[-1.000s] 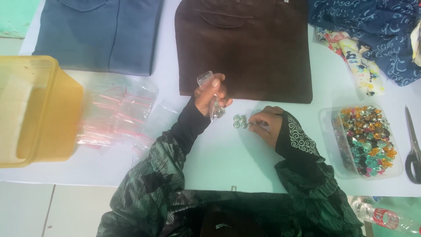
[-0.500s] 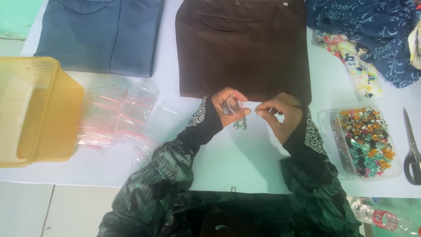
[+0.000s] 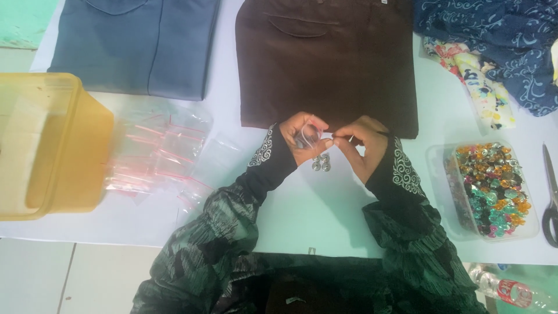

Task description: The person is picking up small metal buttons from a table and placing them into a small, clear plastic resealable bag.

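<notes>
Moved: both hands now meet just below the brown trousers (image 3: 328, 58).
Left hand (image 3: 299, 139): pinches a small clear bag (image 3: 307, 136) — held open (seemingly).
Right hand (image 3: 360, 142): fingertips grip the bag's edge.
Studs (image 3: 321, 164): on the table — under the hands.

The small clear bag (image 3: 307, 137) was mostly buried in the curl of the left hand (image 3: 299, 142), and whatever it carried was too small to make out. The right hand (image 3: 357, 145) pinched something at the bag's edge, too tiny to tell. The little metal pieces (image 3: 320, 164) below the hands read only as blurred glints. The yellow tub (image 3: 46, 145) ran off the left edge, motion-smeared. The scissors (image 3: 549, 197) were clipped by the right edge, the plastic bottle (image 3: 511, 291) cut at the bottom corner. The blue garment (image 3: 133, 46) and brown garment (image 3: 328, 58) both ran off the top.
</notes>
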